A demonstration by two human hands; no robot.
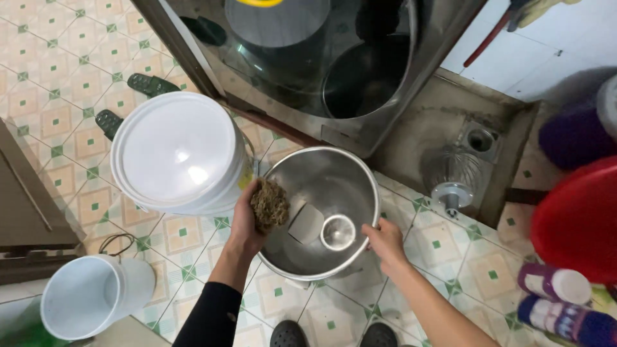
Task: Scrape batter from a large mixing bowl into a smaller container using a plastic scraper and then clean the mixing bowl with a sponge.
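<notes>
Tiled floor: steel pot mouth-up, hands gripping rim, scrubber.

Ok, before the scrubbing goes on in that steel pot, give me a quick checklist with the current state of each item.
1. Scrubber in hand: ok. The left hand is closed on the brownish scouring pad, held at the pot's left rim.
2. Pot steadied: ok. The right hand grips the near rim of the steel pot.
3. Pot interior free: not ok. A small round metal piece and a flat greyish piece lie on the bottom.
4. Room on the left: not ok. The white lidded bucket sits tight against the pot.
5. Water or soap in the pot: cannot tell.
6. Floor drain unblocked: cannot tell.
</notes>
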